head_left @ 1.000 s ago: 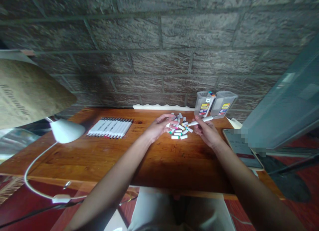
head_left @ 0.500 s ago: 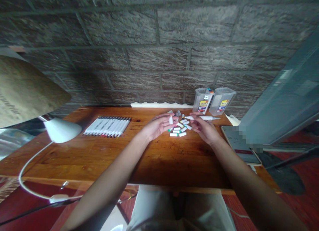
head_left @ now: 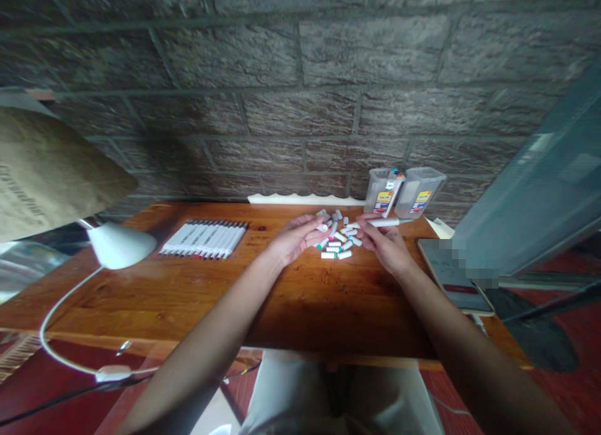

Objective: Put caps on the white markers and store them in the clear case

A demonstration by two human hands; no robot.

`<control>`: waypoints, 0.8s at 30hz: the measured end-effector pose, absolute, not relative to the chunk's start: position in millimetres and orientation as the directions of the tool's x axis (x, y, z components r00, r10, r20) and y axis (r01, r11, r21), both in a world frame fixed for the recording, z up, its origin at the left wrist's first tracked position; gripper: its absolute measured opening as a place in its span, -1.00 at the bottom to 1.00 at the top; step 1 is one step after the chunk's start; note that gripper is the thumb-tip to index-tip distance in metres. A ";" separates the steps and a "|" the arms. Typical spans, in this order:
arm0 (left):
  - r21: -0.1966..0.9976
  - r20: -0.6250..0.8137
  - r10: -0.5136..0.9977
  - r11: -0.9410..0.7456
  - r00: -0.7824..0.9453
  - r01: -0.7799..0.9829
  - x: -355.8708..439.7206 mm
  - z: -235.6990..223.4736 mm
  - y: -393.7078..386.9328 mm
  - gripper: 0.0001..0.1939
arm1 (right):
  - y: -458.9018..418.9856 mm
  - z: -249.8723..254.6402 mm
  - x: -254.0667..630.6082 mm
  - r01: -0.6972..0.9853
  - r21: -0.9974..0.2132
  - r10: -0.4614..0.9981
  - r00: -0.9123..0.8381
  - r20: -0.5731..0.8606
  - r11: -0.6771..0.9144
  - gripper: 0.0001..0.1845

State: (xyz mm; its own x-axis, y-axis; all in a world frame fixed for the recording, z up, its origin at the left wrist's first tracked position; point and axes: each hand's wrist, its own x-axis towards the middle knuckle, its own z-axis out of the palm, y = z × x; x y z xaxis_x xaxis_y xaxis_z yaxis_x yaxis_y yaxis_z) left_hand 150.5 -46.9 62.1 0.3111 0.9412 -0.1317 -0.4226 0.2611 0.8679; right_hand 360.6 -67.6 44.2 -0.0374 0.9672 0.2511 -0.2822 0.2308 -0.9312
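Note:
Between the fingers of my left hand (head_left: 298, 236) is a white marker cap (head_left: 322, 228), held over the left side of a pile of caps. My right hand (head_left: 385, 244) grips a white marker (head_left: 385, 222) that lies level, one end pointing left at the pile and the other to the right. On the wood below both hands are scattered several loose white caps (head_left: 329, 255) with green, yellow and other coloured ends. Farther left, a neat row of white markers (head_left: 204, 239) lies side by side, dark at the upper ends.
Two clear plastic containers (head_left: 419, 194) with labels stand at the back right by the brick wall (head_left: 263, 109). A tablet (head_left: 453, 278) lies on the right of the wooden table (head_left: 188, 303). At the left is a lamp (head_left: 119, 244) with a white cord.
The cap in my left hand has tipped from upright towards lying down, and the fingers have closed more around it. My right hand still has the marker, almost in the same place.

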 end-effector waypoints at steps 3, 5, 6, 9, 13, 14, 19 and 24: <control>0.893 -0.110 0.943 0.233 0.315 -0.384 152.9 61.7 -48.6 -0.83 | -69.8 45.1 360.0 -0.270 -0.929 0.959 -0.055 0.277 0.253 -0.68; 0.913 -0.077 0.950 0.189 0.302 -0.362 155.2 61.0 -50.2 -0.81 | -72.1 46.3 359.1 -0.253 -0.933 0.957 -0.072 0.281 0.255 -0.67; 0.924 -0.056 0.953 0.162 0.297 -0.346 156.4 60.5 -51.0 -0.79 | -73.2 46.8 358.5 -0.239 -0.937 0.957 -0.082 0.279 0.253 -0.66; 0.967 0.035 0.960 0.038 0.278 -0.253 159.3 58.7 -52.8 -0.69 | -75.1 47.3 356.7 -0.202 -0.945 0.953 -0.111 0.282 0.256 -0.68; 0.982 0.176 0.955 -0.153 0.237 -0.110 161.8 56.0 -53.8 -0.60 | -74.9 46.1 355.4 -0.190 -0.944 0.949 -0.118 0.294 0.269 -0.70; 0.980 0.193 0.953 -0.176 0.233 -0.090 162.1 55.3 -53.8 -0.60 | -74.8 45.9 355.2 -0.190 -0.944 0.949 -0.116 0.294 0.270 -0.70; 0.979 0.199 0.956 -0.202 0.215 -0.011 161.7 50.8 -52.5 -0.60 | -76.7 46.5 353.6 -0.176 -0.943 0.942 -0.136 0.306 0.281 -0.71; 0.980 0.199 0.945 -0.192 0.261 -0.051 162.9 48.1 -52.9 -0.60 | -79.1 47.8 353.0 -0.105 -0.949 0.929 -0.196 0.314 0.298 -0.72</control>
State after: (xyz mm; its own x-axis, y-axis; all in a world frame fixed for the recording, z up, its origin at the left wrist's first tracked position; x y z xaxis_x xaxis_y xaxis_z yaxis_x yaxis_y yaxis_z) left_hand 162.9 -52.9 48.1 0.2606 0.9448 0.1988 -0.0514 -0.1921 0.9800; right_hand 353.0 -79.1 47.8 -0.1965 0.9290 0.3135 -0.1054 0.2979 -0.9488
